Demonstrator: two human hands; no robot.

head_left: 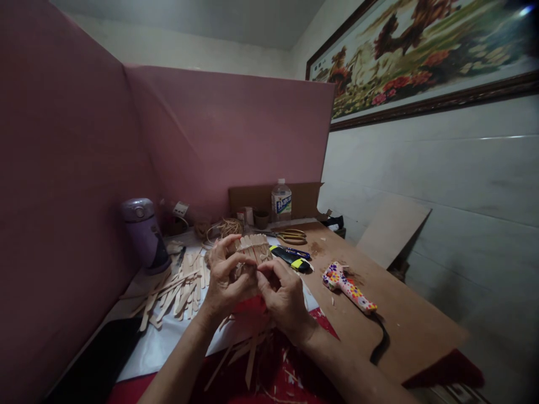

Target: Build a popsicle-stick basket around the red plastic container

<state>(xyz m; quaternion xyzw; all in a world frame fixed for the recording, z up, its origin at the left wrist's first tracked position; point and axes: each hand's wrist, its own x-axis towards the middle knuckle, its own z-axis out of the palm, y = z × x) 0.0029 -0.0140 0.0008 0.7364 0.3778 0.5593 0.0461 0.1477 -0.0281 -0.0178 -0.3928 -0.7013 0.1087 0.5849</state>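
Note:
My left hand [225,278] and my right hand [283,294] are both closed on a small panel of glued wooden craft sticks [255,247], held upright above the table. The left fingers wrap its left edge; the right thumb and fingers pinch its lower part. A pile of loose wooden sticks [179,289] lies just left of my left hand. More sticks [246,350] lie under my wrists on a red cloth [290,376].
A colourful dotted glue gun [347,286] with a black cord lies on a brown board [404,314] at the right. A utility knife [292,258], gold scissors [290,235], a plastic bottle [281,201], twine [225,227] and a purple flask [143,233] stand around. Pink partitions [84,168] enclose the left and back.

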